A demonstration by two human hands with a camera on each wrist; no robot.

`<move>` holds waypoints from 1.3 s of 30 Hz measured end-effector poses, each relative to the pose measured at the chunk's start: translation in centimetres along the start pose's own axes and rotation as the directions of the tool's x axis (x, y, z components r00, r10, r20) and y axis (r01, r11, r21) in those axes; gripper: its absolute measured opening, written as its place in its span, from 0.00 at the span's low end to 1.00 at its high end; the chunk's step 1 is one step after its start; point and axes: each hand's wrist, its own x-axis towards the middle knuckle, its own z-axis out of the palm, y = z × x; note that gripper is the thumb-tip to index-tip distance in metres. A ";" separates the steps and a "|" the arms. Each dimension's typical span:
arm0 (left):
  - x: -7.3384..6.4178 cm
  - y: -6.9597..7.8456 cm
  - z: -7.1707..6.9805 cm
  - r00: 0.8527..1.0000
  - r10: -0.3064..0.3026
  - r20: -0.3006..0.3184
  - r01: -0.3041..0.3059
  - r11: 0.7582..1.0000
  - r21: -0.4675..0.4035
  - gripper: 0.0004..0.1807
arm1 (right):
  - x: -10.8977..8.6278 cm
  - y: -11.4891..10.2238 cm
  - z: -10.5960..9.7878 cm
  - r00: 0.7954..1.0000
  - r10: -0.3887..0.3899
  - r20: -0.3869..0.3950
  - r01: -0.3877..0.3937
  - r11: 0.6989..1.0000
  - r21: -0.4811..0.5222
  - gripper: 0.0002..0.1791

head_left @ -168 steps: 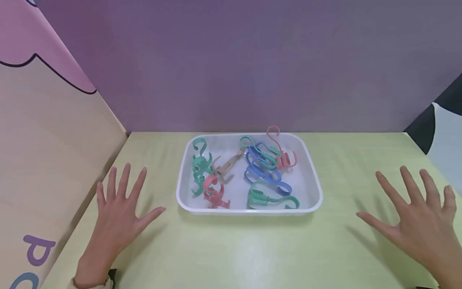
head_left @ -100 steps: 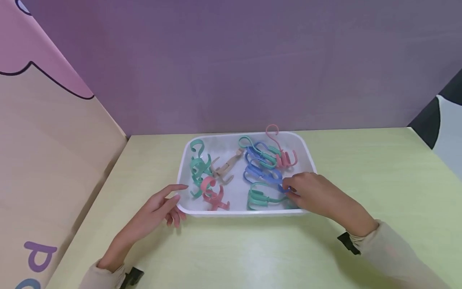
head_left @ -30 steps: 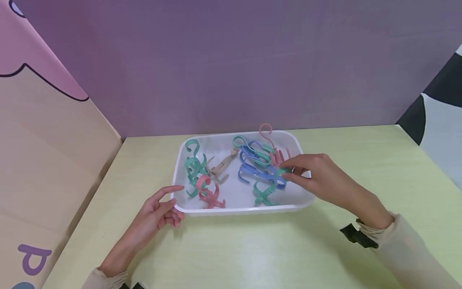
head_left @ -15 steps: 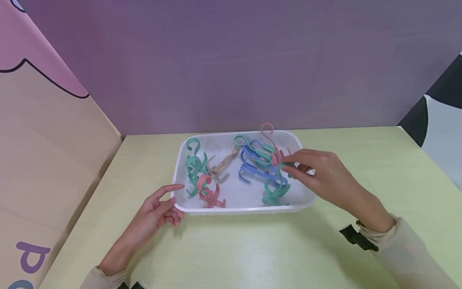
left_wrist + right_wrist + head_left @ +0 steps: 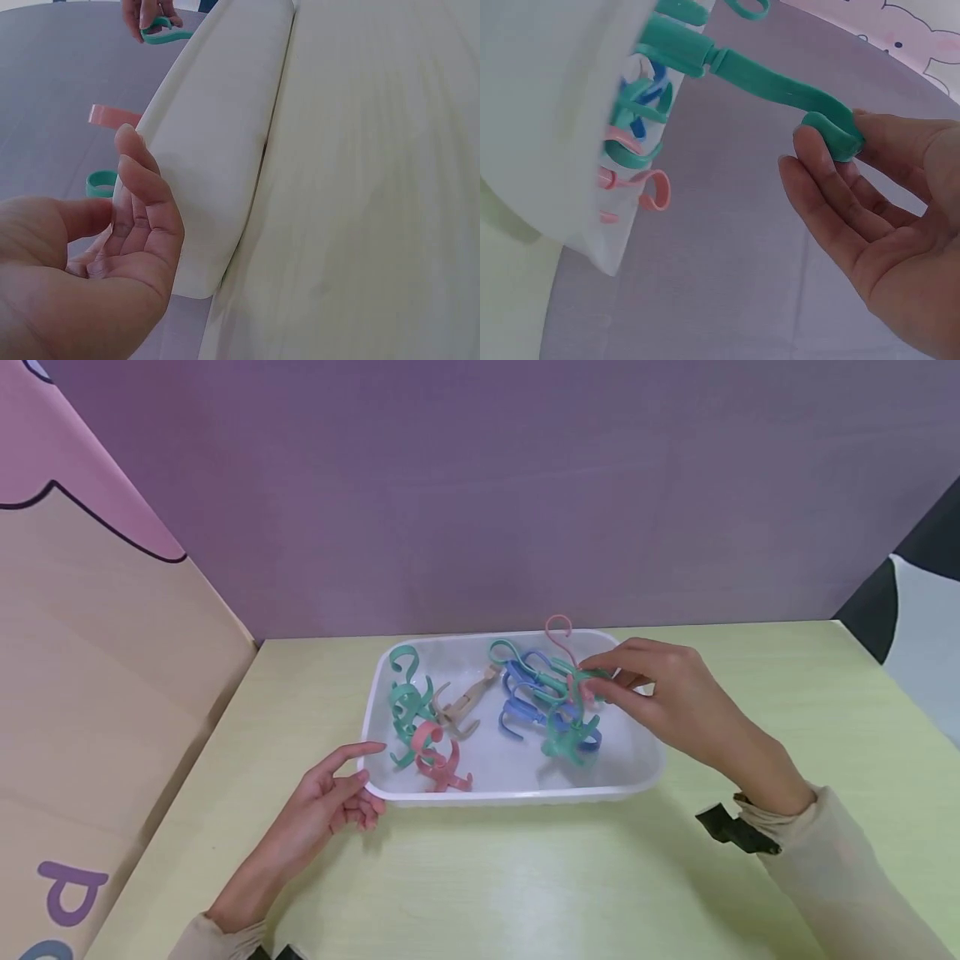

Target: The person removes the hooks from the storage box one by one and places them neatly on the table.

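A shallow white tray [image 5: 495,792] holds several plastic claw hooks, each with curved prongs and one curled hanging end. In the head view my right hand [image 5: 671,697] pinches a green claw hook [image 5: 570,742] by its curled end, over the tray's right side. The right wrist view shows its curved stem [image 5: 780,88] running from thumb and fingers down toward the tray, prongs at the far end. My left hand [image 5: 322,802] holds the tray's front left corner, forefinger over the rim and the other fingers curled outside it, as in the left wrist view [image 5: 146,199].
Blue hooks [image 5: 525,710] lie tangled with another green hook [image 5: 513,652] and a pink one [image 5: 558,627] that pokes above the back rim. At left are green hooks [image 5: 408,702], a pink hook [image 5: 442,768] and a beige hook [image 5: 461,703]. A purple wall [image 5: 480,510] stands behind.
Both hands came in from the table's sides to the tray. The right hand took the green hook by its curled end, raised it upright and moved it slightly back. The left hand stayed at the corner.
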 end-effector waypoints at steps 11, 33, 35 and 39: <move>0.0 0.0 0.0 1.000 -0.002 -0.001 0.002 1.000 0.002 0.26 | 1.3 0.2 -2.0 0.998 0.033 -0.046 -0.039 0.991 -0.129 0.13; -0.2 0.4 0.2 0.999 -0.035 -0.039 0.036 0.999 0.027 0.25 | 1.4 3.5 -4.8 0.913 0.053 -0.405 -0.135 0.975 -0.177 0.12; -0.2 0.4 0.2 0.998 -0.037 -0.043 0.039 0.999 0.031 0.25 | 1.3 4.1 -5.1 0.904 0.060 -0.423 -0.149 0.972 -0.180 0.12; -0.1 0.3 0.2 0.998 -0.043 -0.044 0.044 0.998 0.036 0.25 | 1.2 5.3 -5.4 0.894 0.089 -0.440 -0.189 0.964 -0.188 0.12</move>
